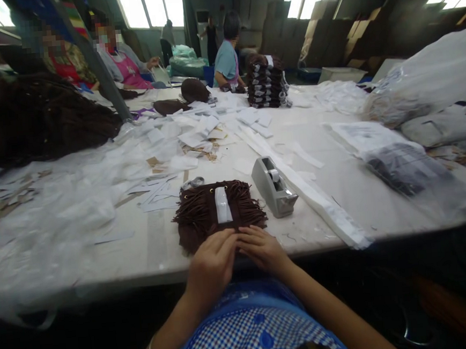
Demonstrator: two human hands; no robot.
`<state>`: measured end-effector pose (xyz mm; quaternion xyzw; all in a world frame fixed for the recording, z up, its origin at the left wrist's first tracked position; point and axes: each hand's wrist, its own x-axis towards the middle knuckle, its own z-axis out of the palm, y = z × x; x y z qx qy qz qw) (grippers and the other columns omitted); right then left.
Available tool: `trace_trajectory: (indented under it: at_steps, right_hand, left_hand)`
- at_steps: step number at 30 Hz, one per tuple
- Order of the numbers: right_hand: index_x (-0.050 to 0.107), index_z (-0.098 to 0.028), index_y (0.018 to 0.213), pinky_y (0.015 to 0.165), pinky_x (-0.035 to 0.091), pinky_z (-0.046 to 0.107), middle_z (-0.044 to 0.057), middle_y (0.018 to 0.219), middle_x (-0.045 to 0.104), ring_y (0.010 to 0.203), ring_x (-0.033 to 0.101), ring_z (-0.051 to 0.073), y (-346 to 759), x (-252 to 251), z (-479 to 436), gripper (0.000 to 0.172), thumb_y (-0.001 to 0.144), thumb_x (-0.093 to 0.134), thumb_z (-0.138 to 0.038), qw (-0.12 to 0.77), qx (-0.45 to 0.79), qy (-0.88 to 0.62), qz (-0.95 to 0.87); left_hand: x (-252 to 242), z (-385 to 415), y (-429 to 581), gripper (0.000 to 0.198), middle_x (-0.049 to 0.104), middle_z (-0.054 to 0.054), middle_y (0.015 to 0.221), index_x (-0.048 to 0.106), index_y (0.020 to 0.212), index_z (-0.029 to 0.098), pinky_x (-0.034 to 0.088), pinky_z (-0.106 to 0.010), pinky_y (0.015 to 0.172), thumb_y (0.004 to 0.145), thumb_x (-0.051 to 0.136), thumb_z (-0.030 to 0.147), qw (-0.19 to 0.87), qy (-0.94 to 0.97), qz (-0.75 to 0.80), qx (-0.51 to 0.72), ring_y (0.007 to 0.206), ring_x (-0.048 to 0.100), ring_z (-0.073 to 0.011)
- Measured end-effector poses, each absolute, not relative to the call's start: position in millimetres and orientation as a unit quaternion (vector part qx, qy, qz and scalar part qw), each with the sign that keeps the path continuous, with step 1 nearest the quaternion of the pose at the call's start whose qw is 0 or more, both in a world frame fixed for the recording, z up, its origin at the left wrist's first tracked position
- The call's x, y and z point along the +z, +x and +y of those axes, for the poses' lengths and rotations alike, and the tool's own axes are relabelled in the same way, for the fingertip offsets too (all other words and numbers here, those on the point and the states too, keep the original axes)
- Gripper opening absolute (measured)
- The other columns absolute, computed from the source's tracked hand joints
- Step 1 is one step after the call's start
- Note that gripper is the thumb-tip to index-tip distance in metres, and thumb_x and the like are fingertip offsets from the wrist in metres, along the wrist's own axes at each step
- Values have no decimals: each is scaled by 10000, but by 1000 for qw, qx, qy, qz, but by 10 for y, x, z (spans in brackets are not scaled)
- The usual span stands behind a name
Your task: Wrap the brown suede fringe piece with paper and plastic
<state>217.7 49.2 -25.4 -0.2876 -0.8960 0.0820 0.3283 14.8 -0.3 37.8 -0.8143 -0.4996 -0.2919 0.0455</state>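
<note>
A dark brown fringed bag [201, 212] lies flat near the table's front edge, with small gold eyelets along its far side. A strip of white wrapping [223, 205] crosses its middle. My left hand [213, 259] rests at the bag's near edge, fingers stretched forward and touching it. Beside it, my right hand [263, 250] has its fingers extended along the same edge, fingertips meeting those of the left. Both thumbs are mostly hidden. Just right of the bag stands a grey tape dispenser [274, 187].
A long white strip [311, 200] runs diagonally across the table [337, 161]. Loose white papers [201, 131] and clear plastic [66, 214] cover the left. Stacked brown bundles [266, 83] stand farther back. A dark pile [35, 120] sits far left. Several people work beyond the table.
</note>
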Motion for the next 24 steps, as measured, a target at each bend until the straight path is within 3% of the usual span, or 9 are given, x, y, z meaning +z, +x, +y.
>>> trace_trajectory:
  at_steps: [2,5,8,10,12,16,20,22,24]
  right_hand:
    - [663,-236,1203,1100,412,449,70,1249,673,1255,559,211,2184,-231,498,258,988,524,-261,329,81,-282,-898]
    - [666,-238,1201,1092,421,429,59,1236,682,1253,561,205,2191,-198,513,255,985,534,-265,325,90,-284,-898]
    - [670,-246,1199,1086,425,415,54,1217,692,1239,572,197,2197,-186,533,252,982,546,-275,328,102,-284,-895]
    - [671,-246,1200,1087,422,414,56,1216,693,1240,571,196,2196,-199,541,253,977,556,-274,331,108,-281,-894]
    - [667,-247,1206,1088,422,421,56,1224,689,1246,566,200,2192,-214,538,257,970,567,-269,326,113,-283,-895]
    - [672,-249,1195,1059,455,443,54,1226,687,1223,585,232,2194,-90,527,265,951,570,-235,295,131,-292,-900]
    - [730,-261,1053,913,545,294,21,1026,750,1039,683,197,2191,449,679,192,924,591,-232,225,192,-262,-919]
    - [735,-273,1016,788,552,217,-2,931,756,877,711,149,2112,805,938,174,942,579,-255,210,215,-260,-918]
    - [733,-267,1033,777,536,220,10,960,752,857,705,146,1941,1100,1385,189,961,560,-289,246,200,-271,-909]
  left_hand:
    - [222,81,171,385,600,-44,1378,551,1339,189,433,-357,1051,977,422,182,41,-868,-437,-232,1256,552,-192]
    - [-58,-9,-187,498,472,-80,1488,393,1470,191,344,-512,1120,984,439,290,81,-855,-490,-148,1371,437,-271]
    - [-106,-261,-719,505,494,-156,1460,443,1440,150,361,-604,1073,987,411,371,119,-779,-599,-144,1368,423,-358]
    - [24,-380,-869,453,557,-182,1394,536,1358,132,422,-568,1037,984,423,362,137,-722,-651,-192,1327,474,-363]
    - [181,-396,-757,391,598,-144,1357,555,1335,168,441,-497,1054,969,481,285,145,-704,-648,-252,1288,526,-306]
    - [209,-177,-195,512,555,-74,1422,422,1450,187,415,-389,1112,946,513,185,117,-855,-452,-227,1341,478,-209]
    - [-147,61,-47,577,420,-86,1526,332,1500,166,437,-402,1084,968,474,340,160,-883,-418,-145,1395,405,-242]
    - [-347,136,-123,554,452,-78,1506,355,1493,185,435,-388,1079,972,451,347,194,-878,-409,-154,1387,418,-241]
    - [-507,209,-200,508,514,-46,1463,405,1472,225,414,-360,1095,971,439,302,234,-869,-396,-181,1374,436,-218]
